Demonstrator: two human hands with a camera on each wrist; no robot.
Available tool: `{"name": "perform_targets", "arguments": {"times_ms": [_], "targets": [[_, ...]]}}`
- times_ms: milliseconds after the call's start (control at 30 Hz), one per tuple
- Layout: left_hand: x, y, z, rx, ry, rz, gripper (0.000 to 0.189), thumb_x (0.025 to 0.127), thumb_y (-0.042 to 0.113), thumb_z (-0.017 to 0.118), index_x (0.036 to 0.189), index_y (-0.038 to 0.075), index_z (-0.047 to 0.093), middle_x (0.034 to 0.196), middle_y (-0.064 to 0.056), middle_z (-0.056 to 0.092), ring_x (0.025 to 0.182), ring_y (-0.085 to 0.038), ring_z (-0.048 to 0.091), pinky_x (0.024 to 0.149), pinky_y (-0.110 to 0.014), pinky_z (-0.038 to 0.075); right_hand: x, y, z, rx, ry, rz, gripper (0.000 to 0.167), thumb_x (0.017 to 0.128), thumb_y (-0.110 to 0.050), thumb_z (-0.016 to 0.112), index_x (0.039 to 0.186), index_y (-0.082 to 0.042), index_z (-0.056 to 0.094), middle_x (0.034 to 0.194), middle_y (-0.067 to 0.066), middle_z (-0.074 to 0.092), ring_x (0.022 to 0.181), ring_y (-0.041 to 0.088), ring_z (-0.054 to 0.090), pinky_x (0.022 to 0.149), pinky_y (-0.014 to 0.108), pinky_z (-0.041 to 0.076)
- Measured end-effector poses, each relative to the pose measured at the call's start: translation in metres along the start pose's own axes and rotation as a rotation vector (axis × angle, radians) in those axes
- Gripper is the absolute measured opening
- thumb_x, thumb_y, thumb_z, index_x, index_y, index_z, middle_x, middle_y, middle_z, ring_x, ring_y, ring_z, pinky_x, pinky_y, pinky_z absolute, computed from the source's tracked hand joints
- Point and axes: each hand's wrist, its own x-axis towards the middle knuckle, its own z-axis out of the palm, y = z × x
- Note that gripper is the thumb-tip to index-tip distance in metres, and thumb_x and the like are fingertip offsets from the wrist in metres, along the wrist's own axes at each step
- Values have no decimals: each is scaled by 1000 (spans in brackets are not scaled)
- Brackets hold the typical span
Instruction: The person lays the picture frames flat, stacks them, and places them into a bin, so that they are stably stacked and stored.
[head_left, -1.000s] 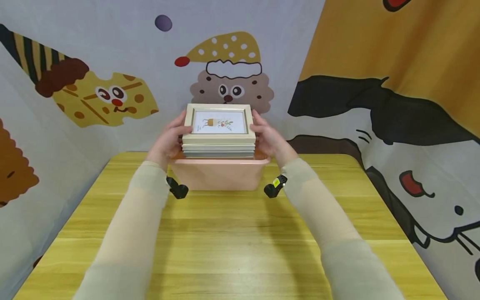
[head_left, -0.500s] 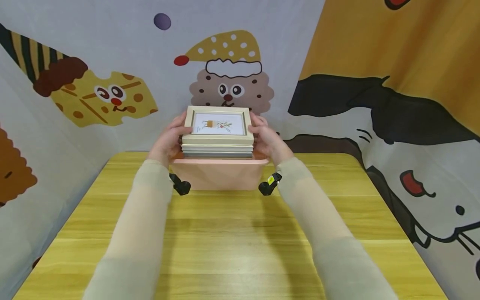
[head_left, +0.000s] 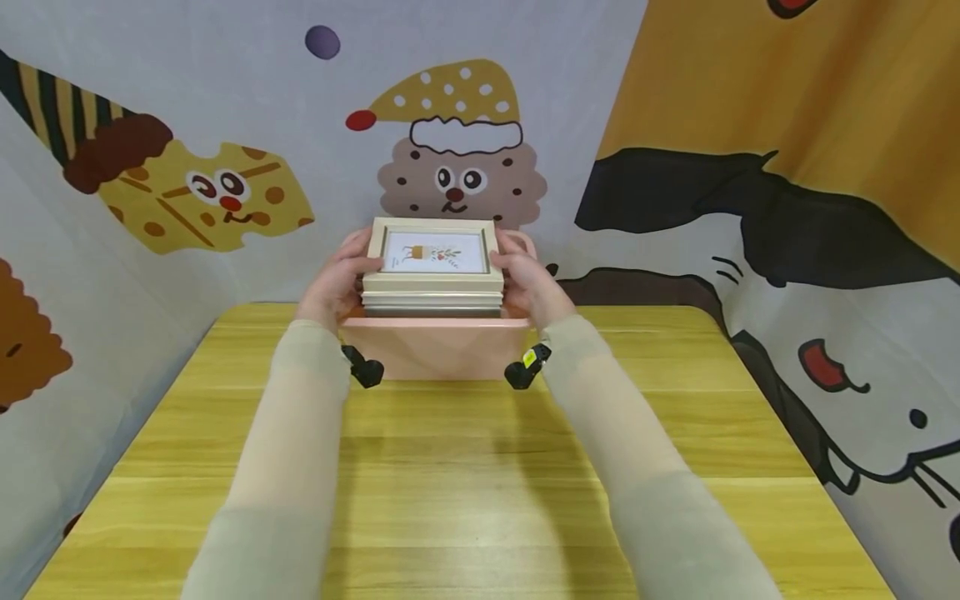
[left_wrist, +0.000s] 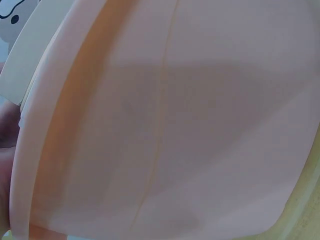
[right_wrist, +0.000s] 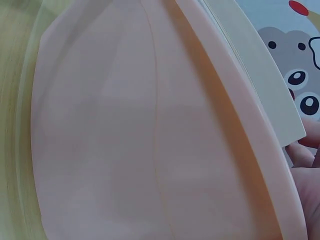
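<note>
A stack of cream picture frames sits between my two hands, its lower part inside a pink plastic bin. The top frame shows a small print of an orange-and-white figure with flowers. My left hand grips the stack's left side, thumb on the top frame's edge. On the opposite side my right hand holds it the same way. Both wrist views are mostly filled by the bin's front wall, with the cream frame edge above the rim. The fingers' far parts are hidden behind the stack.
The bin stands on a yellow wood-grain table near its back edge. Behind hangs a cartoon-printed cloth, which also drapes along both sides. A small black camera sits on each wrist, the left one close to the bin's front.
The stack has sunk lower into the bin, with both hands still gripping its sides. The right hand and forearm have shifted slightly left, and more of the bin's back right rim shows.
</note>
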Motion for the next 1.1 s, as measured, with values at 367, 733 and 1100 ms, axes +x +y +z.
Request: {"name": "perform_targets", "arguments": {"times_ms": [367, 733, 1100], "targets": [[-1, 1, 4, 9, 28, -31, 71, 99, 3, 52, 158, 33, 27, 157, 5, 23, 135, -28, 29, 111, -46, 34, 3, 0, 1, -17, 19, -19, 60, 106, -12, 41, 158, -38, 22, 153, 12, 38, 129, 28, 46, 106, 39, 42], [-5, 6, 15, 76, 105, -174, 69, 103, 7, 44, 160, 34, 15, 165, 3, 13, 144, -24, 25, 116, -42, 28, 4, -1, 8, -159, 81, -24, 63, 106, -13, 43, 159, -37, 18, 164, 2, 18, 147, 29, 20, 119, 48, 19], [-12, 10, 30, 207, 83, -84, 61, 105, 25, 49, 159, 24, 21, 163, 0, 21, 146, -29, 24, 118, -50, 22, -6, -7, 13, -269, 71, -77, 59, 105, -20, 50, 158, -30, 26, 163, 1, 23, 147, 29, 23, 121, 47, 12]]}}
